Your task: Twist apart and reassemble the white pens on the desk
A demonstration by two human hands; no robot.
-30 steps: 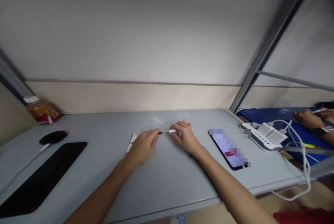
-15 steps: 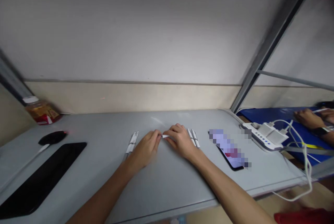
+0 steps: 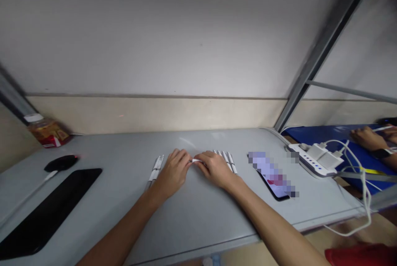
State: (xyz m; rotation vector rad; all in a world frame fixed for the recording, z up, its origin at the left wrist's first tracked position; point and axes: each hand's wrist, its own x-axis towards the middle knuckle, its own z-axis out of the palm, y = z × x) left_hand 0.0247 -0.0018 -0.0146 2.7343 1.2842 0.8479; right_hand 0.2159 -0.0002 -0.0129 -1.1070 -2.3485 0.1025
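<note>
A slim white pen (image 3: pixel 196 160) is held level between my two hands above the grey desk, most of it hidden by the fingers. My left hand (image 3: pixel 174 171) has its fingers closed at the pen's left end. On the other end, my right hand (image 3: pixel 215 169) pinches with thumb and fingers. Just left of my left hand lie a few white pens (image 3: pixel 157 166) with dark bands, side by side. Another row of similar white pens (image 3: pixel 230 161) lies beyond my right hand, partly covered by it.
A phone (image 3: pixel 271 177) lies right of the pens, near a power strip (image 3: pixel 312 161) with white plugs and cables. At left are a black mat-like slab (image 3: pixel 52 212), a corded black mouse (image 3: pixel 61 163) and a bottle (image 3: pixel 48 131). Another person's hand (image 3: pixel 369 138) rests at far right.
My left hand has turned, its knuckles now higher and fingers curled closer over the pen. My right hand has lowered and flattened slightly, uncovering more of the right-hand pens.
</note>
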